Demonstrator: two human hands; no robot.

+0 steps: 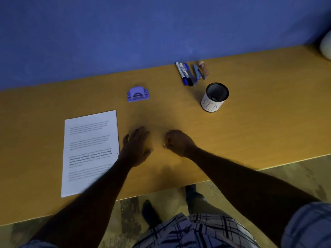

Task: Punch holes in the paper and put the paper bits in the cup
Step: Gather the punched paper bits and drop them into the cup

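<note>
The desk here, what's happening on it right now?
A person stands at the wooden desk with both hands down between the printed paper and the mesh cup. The left hand lies flat and open beside the paper. The right hand is curled, fingertips pinched around something small and pale, perhaps paper bits. The purple hole punch sits untouched farther back. Markers lie near the wall.

An office or study desk: a long wooden table (250,122) against a blue wall (125,33), with markers (184,74) and a stapler (198,74) at upper right.
</note>
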